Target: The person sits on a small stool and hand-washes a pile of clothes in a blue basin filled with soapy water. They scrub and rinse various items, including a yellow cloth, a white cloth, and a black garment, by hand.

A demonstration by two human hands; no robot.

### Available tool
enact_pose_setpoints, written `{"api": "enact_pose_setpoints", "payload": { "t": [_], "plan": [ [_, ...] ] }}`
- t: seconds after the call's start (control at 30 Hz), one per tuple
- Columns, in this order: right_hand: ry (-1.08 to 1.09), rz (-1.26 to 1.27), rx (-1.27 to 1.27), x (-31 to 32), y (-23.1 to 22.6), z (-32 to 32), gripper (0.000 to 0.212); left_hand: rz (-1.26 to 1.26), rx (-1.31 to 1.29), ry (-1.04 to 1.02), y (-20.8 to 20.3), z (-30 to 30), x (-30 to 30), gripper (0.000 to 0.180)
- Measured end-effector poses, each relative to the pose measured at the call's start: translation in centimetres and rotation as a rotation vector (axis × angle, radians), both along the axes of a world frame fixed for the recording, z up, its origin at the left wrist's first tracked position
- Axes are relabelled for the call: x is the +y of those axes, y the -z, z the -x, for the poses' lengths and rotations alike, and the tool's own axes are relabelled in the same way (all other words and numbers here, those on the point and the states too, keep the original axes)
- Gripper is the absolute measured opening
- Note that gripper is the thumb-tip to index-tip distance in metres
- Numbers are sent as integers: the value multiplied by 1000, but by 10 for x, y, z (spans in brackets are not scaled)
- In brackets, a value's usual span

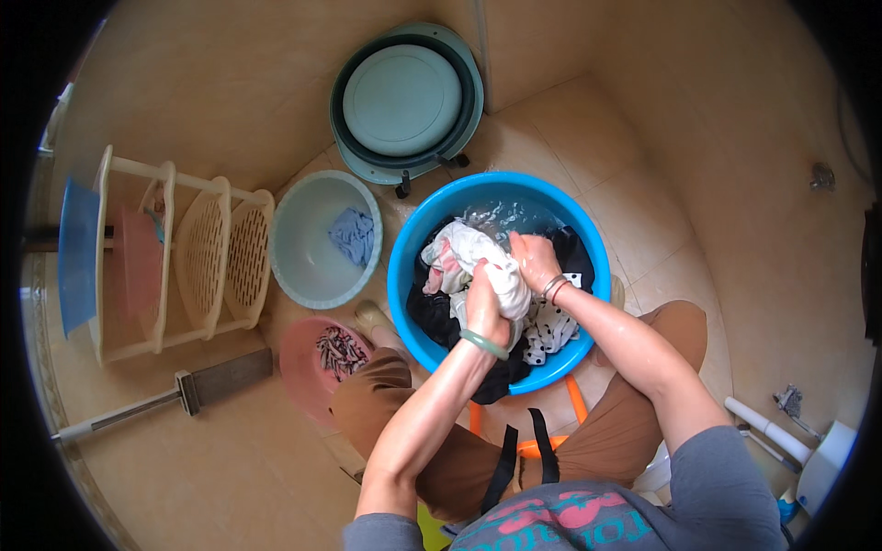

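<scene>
— White garment (482,262): it sat bunched between both hands above the blue basin (404,275), over a heap of dark and spotted laundry (551,326) in the water. The person was seated on a low orange stool (574,399) on the tiled floor.

— And the grip?

— The left hand (484,308), a green bangle at the wrist, was clamped around the lower fold; the right hand (533,259) was closed on the upper end, knuckles touching the cloth.

— How should such scrubbing be done well?

— By my judgement, keeping the wad low over the basin so drips fall inside, and working one fold against the other in short strokes.

— What stood around?

— A pale basin (303,266) holding a blue cloth (354,234) just beside, a pink bowl of clothes pegs (338,351) near the knee, a plastic rack (184,253) at the left, and round tubs (404,101) stacked against the wall.
</scene>
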State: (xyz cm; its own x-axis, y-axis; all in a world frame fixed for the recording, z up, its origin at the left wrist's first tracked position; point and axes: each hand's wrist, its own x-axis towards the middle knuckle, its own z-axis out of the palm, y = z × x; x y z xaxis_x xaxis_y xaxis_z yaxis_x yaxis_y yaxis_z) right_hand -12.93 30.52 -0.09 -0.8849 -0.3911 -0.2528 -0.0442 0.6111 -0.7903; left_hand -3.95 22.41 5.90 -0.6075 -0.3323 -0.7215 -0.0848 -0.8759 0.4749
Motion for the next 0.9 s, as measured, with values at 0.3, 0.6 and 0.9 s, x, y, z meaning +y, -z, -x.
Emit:
{"api": "enact_pose_setpoints", "payload": {
  "t": [0.3,0.6,0.9],
  "plan": [
    [-349,452,151,-19,-87,-48,22,-291,257,105,42,-22,-61,38],
    [-583,380,798,-20,-102,-70,17,25,382,251,37,-20,-43,29],
    [-461,25,650,-18,-47,-35,16,-56,-33,-113,20,-5,-14,24]
  ]
}}
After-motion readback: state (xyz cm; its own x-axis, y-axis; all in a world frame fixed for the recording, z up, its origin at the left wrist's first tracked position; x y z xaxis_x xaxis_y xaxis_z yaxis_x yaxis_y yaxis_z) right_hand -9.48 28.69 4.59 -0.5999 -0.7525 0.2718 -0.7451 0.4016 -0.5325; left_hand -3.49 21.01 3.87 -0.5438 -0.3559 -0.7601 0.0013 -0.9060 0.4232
